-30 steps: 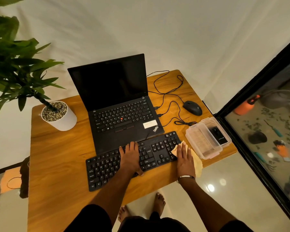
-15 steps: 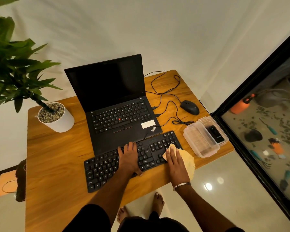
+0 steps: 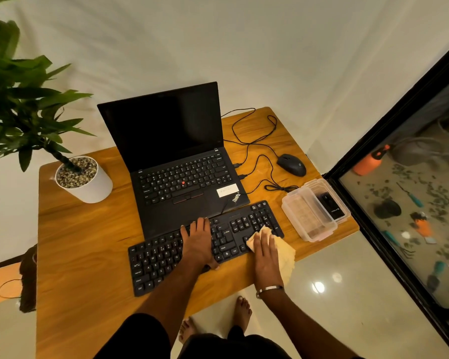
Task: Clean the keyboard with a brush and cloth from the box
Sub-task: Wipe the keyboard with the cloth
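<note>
A black external keyboard (image 3: 166, 257) lies slanted on the wooden table, in front of the laptop. My left hand (image 3: 198, 243) rests flat on its middle keys, fingers spread, holding it down. My right hand (image 3: 266, 257) presses a yellow cloth (image 3: 285, 255) onto the keyboard's right end, near the arrow keys and number pad. Part of the cloth hangs past the table's near edge. A clear plastic box (image 3: 309, 216) sits to the right of the keyboard, with its lid (image 3: 332, 200) beside it holding a dark object. No brush is visible.
An open black laptop (image 3: 176, 161) stands behind the keyboard. A black mouse (image 3: 292, 165) and loose cables (image 3: 254, 151) lie at the back right. A white potted plant (image 3: 84, 181) stands at the left. The table's right edge (image 3: 347, 229) is close to a glass door.
My right hand slid the cloth leftward along the keyboard's right end, then back slightly rightward and up onto the keys. My left hand stayed flat on the middle keys.
</note>
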